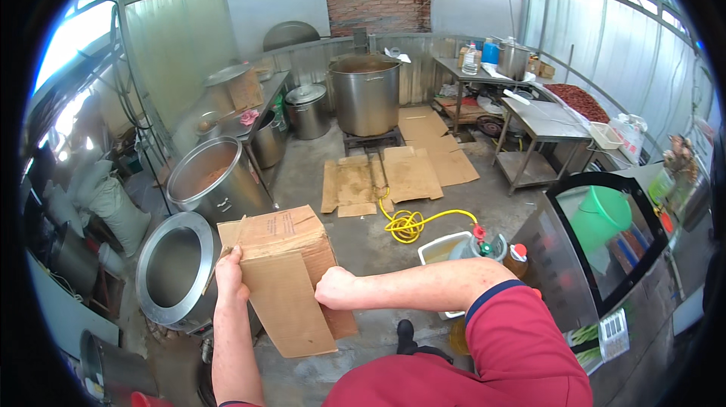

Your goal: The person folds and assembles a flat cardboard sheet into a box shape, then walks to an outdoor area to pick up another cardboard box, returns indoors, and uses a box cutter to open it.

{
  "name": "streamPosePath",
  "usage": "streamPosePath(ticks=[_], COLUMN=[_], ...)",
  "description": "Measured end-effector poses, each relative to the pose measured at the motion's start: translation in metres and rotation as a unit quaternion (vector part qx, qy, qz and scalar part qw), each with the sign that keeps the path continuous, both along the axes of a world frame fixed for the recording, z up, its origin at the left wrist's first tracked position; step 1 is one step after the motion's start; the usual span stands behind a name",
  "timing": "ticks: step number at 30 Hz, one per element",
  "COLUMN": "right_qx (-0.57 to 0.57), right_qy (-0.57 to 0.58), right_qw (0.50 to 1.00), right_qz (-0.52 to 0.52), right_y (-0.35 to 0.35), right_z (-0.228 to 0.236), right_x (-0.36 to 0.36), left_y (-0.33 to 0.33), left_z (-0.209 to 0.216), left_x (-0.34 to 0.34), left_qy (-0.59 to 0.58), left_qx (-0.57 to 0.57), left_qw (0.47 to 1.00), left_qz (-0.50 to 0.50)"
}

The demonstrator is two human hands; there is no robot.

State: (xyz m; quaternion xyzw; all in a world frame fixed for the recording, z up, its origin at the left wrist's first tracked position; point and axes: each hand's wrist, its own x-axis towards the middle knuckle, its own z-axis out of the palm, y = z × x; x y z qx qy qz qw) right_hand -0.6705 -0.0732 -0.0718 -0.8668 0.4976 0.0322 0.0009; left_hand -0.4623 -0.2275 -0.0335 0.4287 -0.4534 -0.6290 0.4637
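A brown cardboard box (pixel 283 275) is held up in front of me, with one long flap hanging down toward the floor. My left hand (pixel 230 274) grips its upper left edge, thumb on top. Against the right side of the box, my right hand (pixel 336 288) is closed, the fingers curled round the edge of a flap. Part of that flap shows below the wrist. The inside of the box is hidden.
An open round steel cooker (pixel 175 271) stands left of the box, behind it a big steel pot (pixel 219 180). Flattened cardboard (pixel 408 173) and a coiled yellow hose (pixel 404 227) lie on the floor ahead. A black-framed cabinet (pixel 597 237) with a green bucket (pixel 601 219) stands right.
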Motion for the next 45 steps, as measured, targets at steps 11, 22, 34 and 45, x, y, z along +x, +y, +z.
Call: streamPosePath(ticks=[11, 22, 34, 45], right_qx=[0.021, 0.008, 0.055, 0.072], right_qy=[-0.069, -0.015, -0.453, -0.959], right_qw=[0.967, 0.998, 0.889, 0.272], right_qz=[0.245, 0.059, 0.017, -0.036], right_y=[-0.100, -0.160, -0.152, -0.125], right_z=[-0.001, -0.011, 0.043, 0.011], right_x=[-0.131, -0.138, -0.164, -0.177], left_y=[-0.085, -0.144, -0.252, -0.273], left_z=[0.010, 0.009, -0.005, -0.019], left_x=[-0.103, -0.132, -0.105, -0.113], left_qy=[-0.087, -0.092, 0.024, 0.188], left_qx=[-0.094, -0.048, -0.069, 0.027], left_qw=[0.989, 0.991, 0.989, 0.981], left_qz=[0.076, 0.083, 0.129, 0.043])
